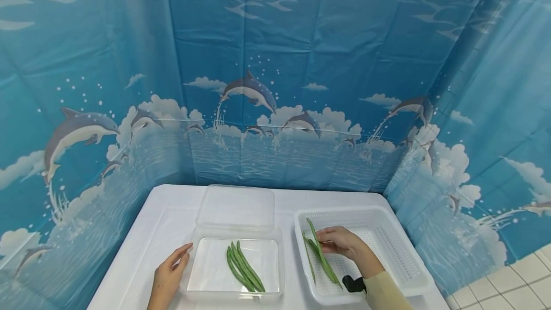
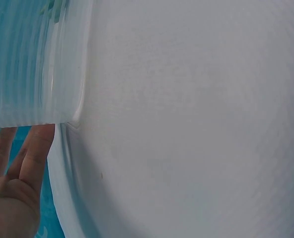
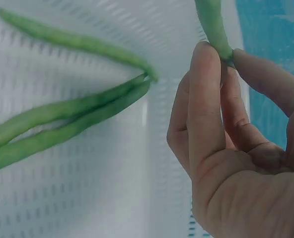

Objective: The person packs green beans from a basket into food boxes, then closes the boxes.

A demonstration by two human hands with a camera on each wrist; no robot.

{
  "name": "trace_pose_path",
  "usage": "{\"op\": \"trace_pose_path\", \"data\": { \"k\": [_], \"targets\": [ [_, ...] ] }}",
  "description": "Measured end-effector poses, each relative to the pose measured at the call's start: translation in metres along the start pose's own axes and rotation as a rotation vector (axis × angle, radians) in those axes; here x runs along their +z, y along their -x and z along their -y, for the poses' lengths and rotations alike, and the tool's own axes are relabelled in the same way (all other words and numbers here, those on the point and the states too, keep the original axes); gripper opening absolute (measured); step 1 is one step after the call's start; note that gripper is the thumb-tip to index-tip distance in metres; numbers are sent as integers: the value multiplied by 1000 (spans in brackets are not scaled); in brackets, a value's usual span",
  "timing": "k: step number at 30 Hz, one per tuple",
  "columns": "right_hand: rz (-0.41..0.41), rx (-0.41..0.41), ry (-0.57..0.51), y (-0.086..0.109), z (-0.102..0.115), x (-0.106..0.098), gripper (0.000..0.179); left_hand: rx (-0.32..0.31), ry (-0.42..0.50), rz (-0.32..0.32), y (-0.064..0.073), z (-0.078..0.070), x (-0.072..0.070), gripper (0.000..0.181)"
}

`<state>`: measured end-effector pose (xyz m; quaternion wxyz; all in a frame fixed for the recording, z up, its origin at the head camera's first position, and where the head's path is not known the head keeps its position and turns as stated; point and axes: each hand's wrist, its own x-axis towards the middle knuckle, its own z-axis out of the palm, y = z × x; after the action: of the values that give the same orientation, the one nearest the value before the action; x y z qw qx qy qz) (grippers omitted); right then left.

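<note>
My right hand (image 1: 342,243) is over the left part of a white perforated basket (image 1: 411,257). In the right wrist view its thumb and forefinger pinch one end of a green bean (image 3: 212,25). Other green beans (image 3: 72,42) lie in the basket below that hand. To the left stands a clear plastic container (image 1: 206,267) with several green beans (image 1: 244,267) lying side by side inside. Beside its left wall is my left hand (image 1: 169,274), fingers extended and holding nothing. The left wrist view shows those fingertips (image 2: 41,134) at the container's edge; whether they touch it I cannot tell.
A clear lid (image 1: 236,204) lies flat behind the container on the white-covered table (image 1: 150,224). A blue dolphin-print curtain (image 1: 275,157) closes off the back and both sides. White tiles (image 1: 512,276) show at the lower right.
</note>
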<state>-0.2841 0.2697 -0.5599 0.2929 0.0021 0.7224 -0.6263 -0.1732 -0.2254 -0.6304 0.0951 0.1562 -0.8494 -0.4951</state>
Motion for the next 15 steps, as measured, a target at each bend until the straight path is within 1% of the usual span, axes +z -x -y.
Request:
{"op": "trace_pose_path", "data": {
  "k": [3,6,10,15],
  "targets": [
    [34,-25,0,2,14,9,36,-3,0,-1,0,0,0,38],
    [53,-48,14,1,28,23,36,-5,2,2,0,0,0,38],
    [53,-68,44,-7,43,46,34,-9,3,5,0,-1,-1,37],
    [54,-67,81,-19,58,75,33,-5,4,7,1,-2,-2,37]
  ]
}}
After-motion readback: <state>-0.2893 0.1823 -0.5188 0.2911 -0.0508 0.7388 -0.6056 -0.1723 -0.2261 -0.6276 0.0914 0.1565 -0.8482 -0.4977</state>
